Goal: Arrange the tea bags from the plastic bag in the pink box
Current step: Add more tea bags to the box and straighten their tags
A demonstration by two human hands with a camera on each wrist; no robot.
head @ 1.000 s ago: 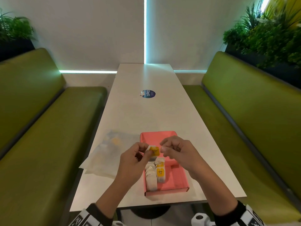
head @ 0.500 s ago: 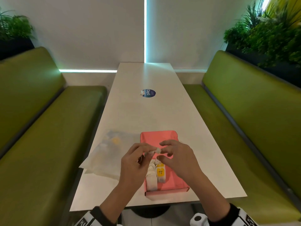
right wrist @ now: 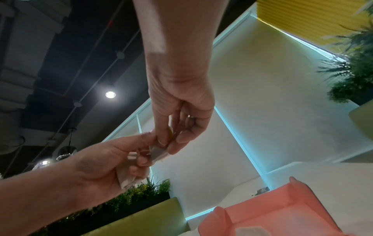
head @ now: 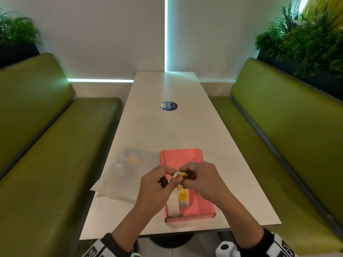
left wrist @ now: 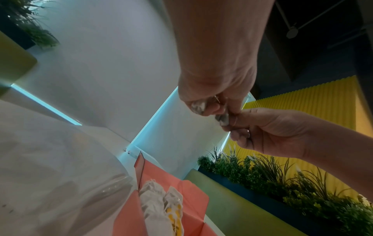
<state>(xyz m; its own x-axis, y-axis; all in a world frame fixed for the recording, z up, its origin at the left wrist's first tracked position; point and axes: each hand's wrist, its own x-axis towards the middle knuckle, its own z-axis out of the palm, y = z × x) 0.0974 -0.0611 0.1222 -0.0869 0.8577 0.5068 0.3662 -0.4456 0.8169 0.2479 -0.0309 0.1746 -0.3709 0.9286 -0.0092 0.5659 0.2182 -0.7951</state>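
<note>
Head view: tea bag [head: 181, 174], white w/ yellow tag, pinched between left hand [head: 156, 186] and right hand [head: 201, 179], fingers [head: 177, 179] of both curled narrow round it, held above pink box [head: 194, 213] on white bench [head: 167, 130]. Inside box at near-left, other tea bags [head: 179, 200] side by side; plastic bag [head: 124, 175] flat just left of box, round blue sticker [head: 169, 106] farther up, green seats both sides. Wrist views only: crumpled underside of held bag, ring on right hand.
</note>
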